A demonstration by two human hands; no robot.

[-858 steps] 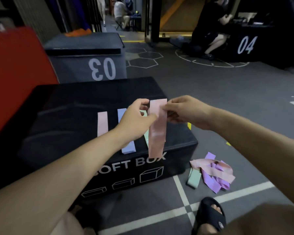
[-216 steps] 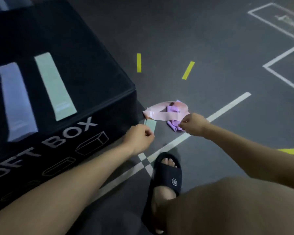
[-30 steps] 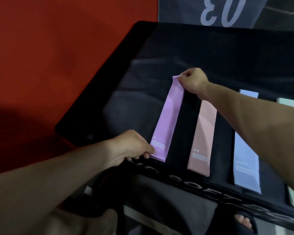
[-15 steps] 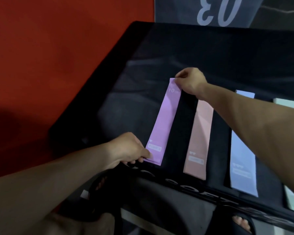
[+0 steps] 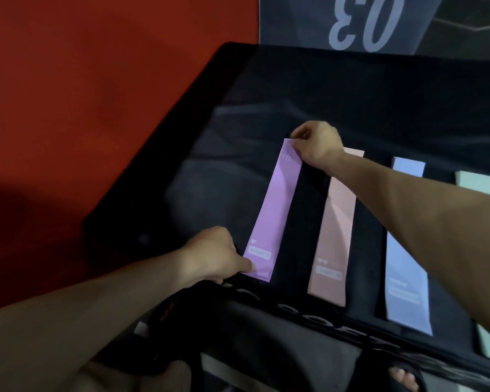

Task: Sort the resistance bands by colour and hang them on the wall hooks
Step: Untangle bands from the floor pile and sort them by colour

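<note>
I hold the purple band (image 5: pixel 275 210) flat on the black soft box (image 5: pixel 379 108), my left hand (image 5: pixel 212 257) pinching its near corner and my right hand (image 5: pixel 316 144) pinching its far end. It lies leftmost in a row, just beside the pink band (image 5: pixel 334 227), then the blue band (image 5: pixel 406 250), with what looks like a pale green band (image 5: pixel 475 182) at the frame's edge, though the dim light makes that colour uncertain. So I judge the sorting well underway. The hanging is not begun: no wall hooks are in view, and every band here still lies on the box.
</note>
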